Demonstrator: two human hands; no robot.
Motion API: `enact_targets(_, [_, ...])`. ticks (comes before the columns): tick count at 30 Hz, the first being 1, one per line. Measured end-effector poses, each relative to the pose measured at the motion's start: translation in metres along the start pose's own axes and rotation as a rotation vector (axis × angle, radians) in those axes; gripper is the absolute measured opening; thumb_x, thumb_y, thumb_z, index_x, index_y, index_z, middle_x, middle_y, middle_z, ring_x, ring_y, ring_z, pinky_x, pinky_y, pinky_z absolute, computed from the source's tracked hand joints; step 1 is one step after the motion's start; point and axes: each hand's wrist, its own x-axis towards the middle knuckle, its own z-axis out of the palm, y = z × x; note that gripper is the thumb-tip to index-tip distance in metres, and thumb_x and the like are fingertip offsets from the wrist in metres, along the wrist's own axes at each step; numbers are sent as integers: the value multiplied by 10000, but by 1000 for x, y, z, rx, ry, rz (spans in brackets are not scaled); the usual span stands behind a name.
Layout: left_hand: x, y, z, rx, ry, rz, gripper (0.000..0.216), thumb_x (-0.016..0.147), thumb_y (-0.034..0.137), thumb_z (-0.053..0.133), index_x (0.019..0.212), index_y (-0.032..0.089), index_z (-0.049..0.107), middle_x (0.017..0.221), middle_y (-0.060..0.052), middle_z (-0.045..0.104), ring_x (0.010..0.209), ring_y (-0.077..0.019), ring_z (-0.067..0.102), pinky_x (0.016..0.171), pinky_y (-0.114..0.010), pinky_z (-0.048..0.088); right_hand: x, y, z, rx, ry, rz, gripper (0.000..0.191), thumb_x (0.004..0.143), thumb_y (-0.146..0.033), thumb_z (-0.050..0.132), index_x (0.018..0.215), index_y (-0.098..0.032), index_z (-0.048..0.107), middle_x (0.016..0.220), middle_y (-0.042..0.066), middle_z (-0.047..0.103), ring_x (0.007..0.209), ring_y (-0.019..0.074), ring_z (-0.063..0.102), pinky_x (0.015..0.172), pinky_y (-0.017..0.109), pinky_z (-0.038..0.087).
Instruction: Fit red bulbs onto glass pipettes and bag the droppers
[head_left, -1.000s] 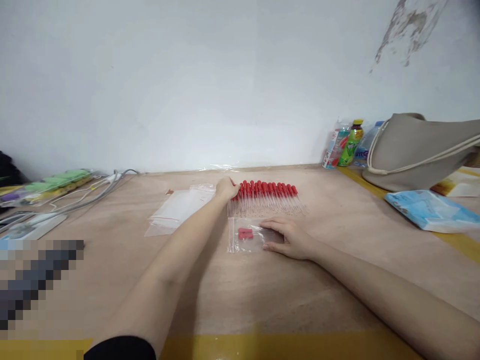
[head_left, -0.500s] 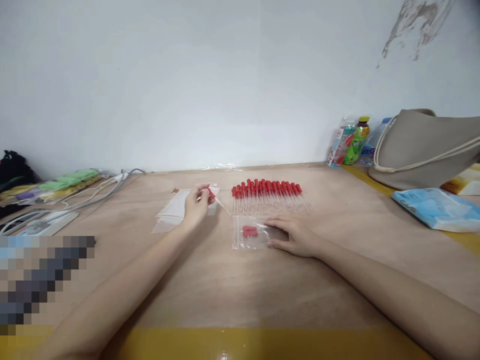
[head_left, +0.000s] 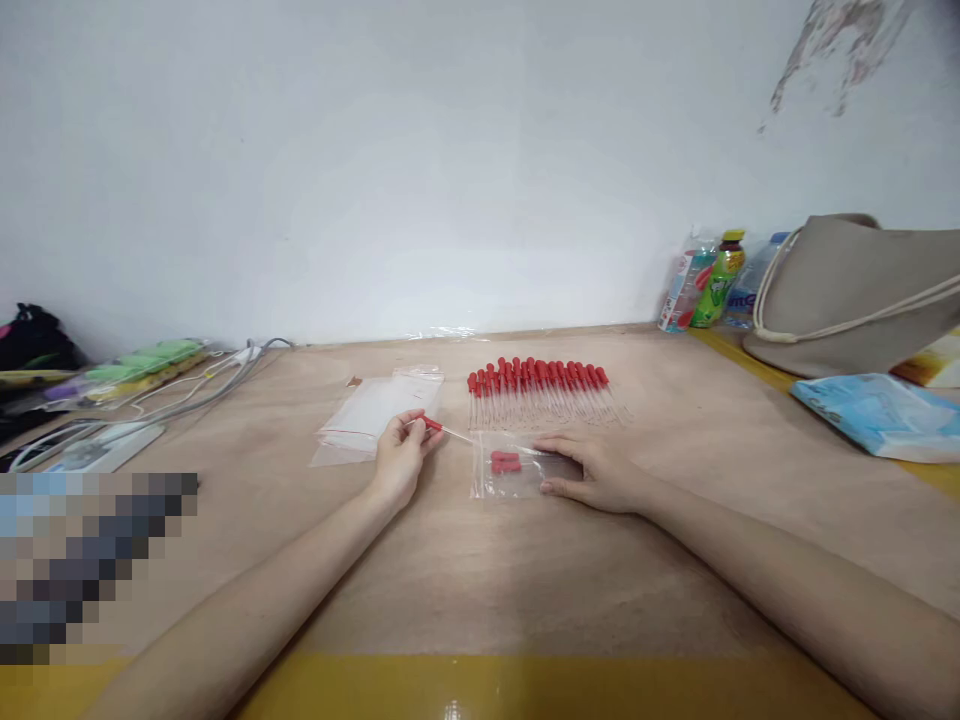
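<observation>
My left hand [head_left: 403, 455] pinches a dropper [head_left: 433, 424] by its red rubber bulb. The dropper's thin clear tube slants right and slightly down, its tip at the zip end of a clear zip bag [head_left: 486, 485]. Two red-bulbed droppers [head_left: 505, 462] lie side by side inside the bag, their bulbs toward the left. My right hand [head_left: 596, 473] rests on the bag's right end, thumb and fingers spread apart near its two long edges. Just behind the bag lies a row of red-bulbed droppers [head_left: 536, 378], tubes pointing toward me.
A stack of clear bags [head_left: 367, 405] lies left of the dropper row. Cables [head_left: 217, 385] and a white power strip [head_left: 112, 445] are at far left. On the right are bottles [head_left: 716, 285], a grey bag [head_left: 847, 290] and a blue packet [head_left: 877, 410].
My left hand has come nearer and slightly right with the dropper, which now lies flatter with its tip at the bag's zip end. My right hand stays on the bag.
</observation>
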Motion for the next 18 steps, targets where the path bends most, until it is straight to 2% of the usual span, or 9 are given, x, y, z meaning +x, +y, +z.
enact_targets(6, [-15, 2, 1, 96, -149, 0, 326, 643, 306, 686, 875, 120, 553, 780, -19, 619, 718, -111, 602, 784, -309, 500, 3, 0, 1, 2, -5, 21, 524, 723, -438, 623, 1165, -170, 540, 1160, 108, 567, 1062, 231, 520, 902, 384, 419])
enact_targets(11, [-20, 1, 0, 352, -408, 46, 318, 608, 342, 711, 818, 122, 617, 747, -43, 666, 678, -137, 609, 715, -284, 485, 9, -6, 2, 17, -7, -19, 510, 717, -426, 634, 1151, -173, 546, 1128, 106, 585, 1026, 231, 542, 874, 384, 434])
enact_targets(14, [-20, -6, -1, 440, -541, 108, 290, 652, 321, 673, 865, 126, 636, 782, -61, 684, 713, -164, 621, 699, -290, 483, 11, -9, 3, 23, -16, -32, 495, 730, -411, 626, 1156, -174, 539, 1127, 106, 585, 1017, 226, 548, 867, 383, 439])
enact_targets(18, [-16, -13, -1, 572, -654, 192, 267, 754, 321, 568, 943, 149, 646, 863, -66, 689, 724, -173, 627, 670, -292, 486, 9, -7, 4, 7, 29, -48, 497, 729, -406, 628, 1148, -153, 539, 1137, 115, 576, 1033, 224, 537, 875, 377, 436])
